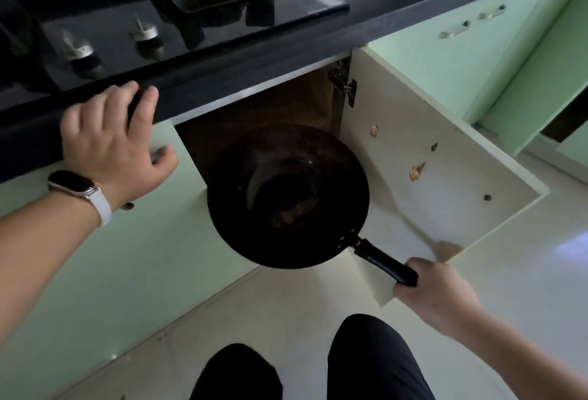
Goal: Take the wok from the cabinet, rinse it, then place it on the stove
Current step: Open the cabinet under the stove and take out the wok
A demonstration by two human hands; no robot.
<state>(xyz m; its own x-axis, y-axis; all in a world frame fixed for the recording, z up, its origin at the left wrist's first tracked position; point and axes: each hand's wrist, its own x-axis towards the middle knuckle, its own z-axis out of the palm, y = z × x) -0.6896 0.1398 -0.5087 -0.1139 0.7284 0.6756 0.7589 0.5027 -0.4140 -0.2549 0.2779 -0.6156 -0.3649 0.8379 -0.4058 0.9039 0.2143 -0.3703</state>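
Observation:
A black round wok [288, 196] with a straight black handle hangs in the air in front of the open cabinet [264, 110], above the floor. My right hand [436, 294] is closed around the end of that handle, low on the right. My left hand [111, 142], with a white watch on its wrist, rests with fingers spread on the dark counter edge [222, 81], holding nothing. The black glass stove [191, 17] with a burner and two knobs sits on the counter above.
The cabinet door [429, 161] stands swung open to the right of the wok, its cream inner face toward me. Green cabinet fronts [461, 59] line the wall. My knees in dark trousers [366, 361] are at the bottom, over a pale tiled floor [525, 272].

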